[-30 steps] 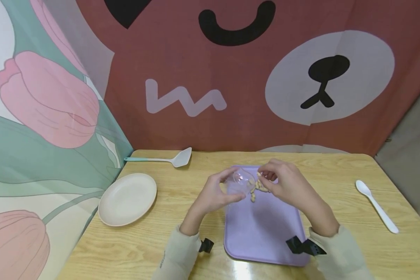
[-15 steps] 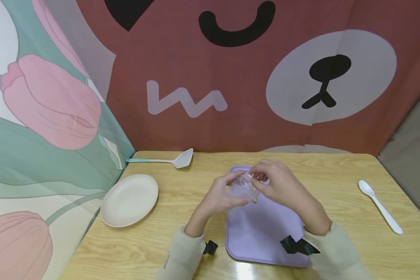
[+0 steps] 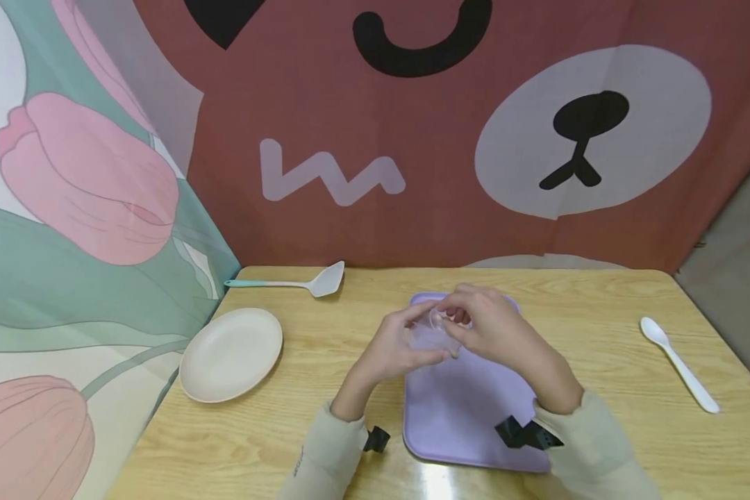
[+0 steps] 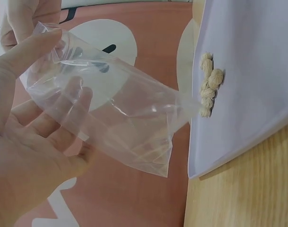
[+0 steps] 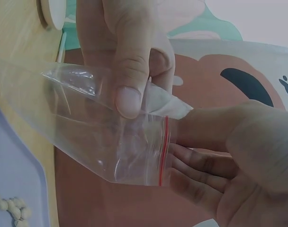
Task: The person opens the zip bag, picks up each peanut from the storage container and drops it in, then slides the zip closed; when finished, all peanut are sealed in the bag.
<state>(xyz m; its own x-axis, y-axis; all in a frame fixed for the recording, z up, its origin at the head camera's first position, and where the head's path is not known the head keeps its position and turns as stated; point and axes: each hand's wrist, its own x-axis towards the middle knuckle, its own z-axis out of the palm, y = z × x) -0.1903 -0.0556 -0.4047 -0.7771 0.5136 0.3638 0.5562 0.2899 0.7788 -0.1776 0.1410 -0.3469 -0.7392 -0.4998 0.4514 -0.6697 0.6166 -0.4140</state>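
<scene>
My left hand (image 3: pixel 392 351) grips a clear plastic zip bag (image 4: pixel 122 111), thumb on one side and fingers on the other. The bag has a red line (image 5: pixel 164 151) near its mouth. At that mouth my right hand (image 3: pixel 490 326) brings curled thumb and index finger together; in the right wrist view its fingertips (image 5: pixel 182 156) lie right behind the bag's edge. The peanut between them is hidden now. Several unshelled peanuts (image 4: pixel 210 85) lie in a row on the purple tray (image 3: pixel 469 417) beneath, mostly covered by the hands in the head view.
A cream plate (image 3: pixel 231 354) sits on the wooden table (image 3: pixel 325 333) at the left. Behind it lies a spatula (image 3: pixel 326 280) with a turquoise handle. A white spoon (image 3: pixel 678 362) rests at the right. A printed cloth (image 3: pixel 375 236) hangs behind the table.
My right hand has moved left from over the peanuts to the bag's mouth, bringing a pinched peanut along. My left hand, holding the bag, has shifted slightly right.
</scene>
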